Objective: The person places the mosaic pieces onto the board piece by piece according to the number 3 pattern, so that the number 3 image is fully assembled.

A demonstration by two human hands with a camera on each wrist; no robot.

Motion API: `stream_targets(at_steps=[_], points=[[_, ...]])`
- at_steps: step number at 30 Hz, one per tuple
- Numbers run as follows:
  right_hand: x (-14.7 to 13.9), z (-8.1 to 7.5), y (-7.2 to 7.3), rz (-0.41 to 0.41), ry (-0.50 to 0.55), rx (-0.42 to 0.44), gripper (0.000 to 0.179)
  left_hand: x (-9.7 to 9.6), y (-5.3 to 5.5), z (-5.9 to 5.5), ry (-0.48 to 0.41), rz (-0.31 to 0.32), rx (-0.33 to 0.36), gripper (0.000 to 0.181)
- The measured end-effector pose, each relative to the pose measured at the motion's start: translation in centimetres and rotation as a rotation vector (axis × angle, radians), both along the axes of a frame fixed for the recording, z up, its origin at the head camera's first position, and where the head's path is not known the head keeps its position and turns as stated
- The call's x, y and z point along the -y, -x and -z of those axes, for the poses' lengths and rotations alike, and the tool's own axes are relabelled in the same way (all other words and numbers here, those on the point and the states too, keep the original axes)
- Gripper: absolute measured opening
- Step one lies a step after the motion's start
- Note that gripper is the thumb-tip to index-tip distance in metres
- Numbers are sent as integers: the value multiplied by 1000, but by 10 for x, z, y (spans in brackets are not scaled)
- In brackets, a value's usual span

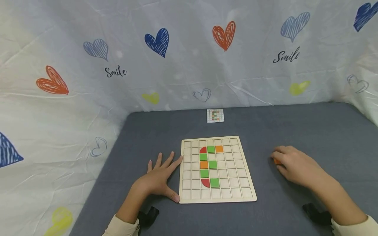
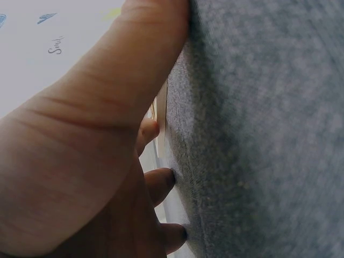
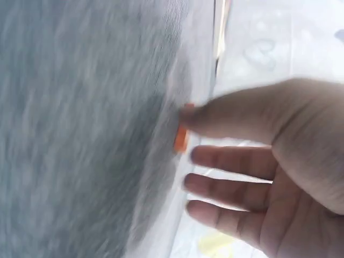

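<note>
A wooden grid board [image 1: 233, 194] lies flat on the grey cloth, with green, orange and red tiles in some of its cells. My left hand [image 1: 157, 178] is spread beside it, thumb and index fingertip against the board's left edge. Off to the right of the board, my right hand [image 1: 295, 165] pinches an orange tile [image 3: 183, 134] close to the cloth. Fingers cover most of that tile in the head view, so its full outline cannot be told. In the right wrist view, the other fingers [image 3: 231, 191] extend below the thumb.
A small printed card [image 1: 215, 116] with a coloured grid pattern lies behind the board, near the table's far edge. A white curtain [image 1: 183, 72] with printed hearts hangs behind and along the left. Black straps [image 1: 317, 214] sit by both wrists.
</note>
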State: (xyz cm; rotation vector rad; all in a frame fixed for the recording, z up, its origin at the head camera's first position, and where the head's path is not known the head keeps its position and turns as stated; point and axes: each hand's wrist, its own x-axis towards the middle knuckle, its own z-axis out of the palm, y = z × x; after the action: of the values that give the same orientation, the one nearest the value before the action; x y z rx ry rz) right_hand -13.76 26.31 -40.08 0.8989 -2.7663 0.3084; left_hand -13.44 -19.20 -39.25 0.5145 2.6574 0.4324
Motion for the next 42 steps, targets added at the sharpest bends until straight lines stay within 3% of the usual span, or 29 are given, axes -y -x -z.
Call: stream_targets(at_steps=[6, 14, 22, 42], points=[[-9, 1, 3, 44, -40, 49, 22, 1, 1, 2, 8, 4, -1, 136], [-7, 2, 5, -1, -5, -24, 26, 1, 1, 1, 5, 6, -3, 136], [4, -6, 4, -8, 15, 45, 19, 0, -1, -2, 1, 2, -2, 135], [62, -10, -15, -263, 126, -65, 23, 0, -1, -1, 3, 4, -7, 136]])
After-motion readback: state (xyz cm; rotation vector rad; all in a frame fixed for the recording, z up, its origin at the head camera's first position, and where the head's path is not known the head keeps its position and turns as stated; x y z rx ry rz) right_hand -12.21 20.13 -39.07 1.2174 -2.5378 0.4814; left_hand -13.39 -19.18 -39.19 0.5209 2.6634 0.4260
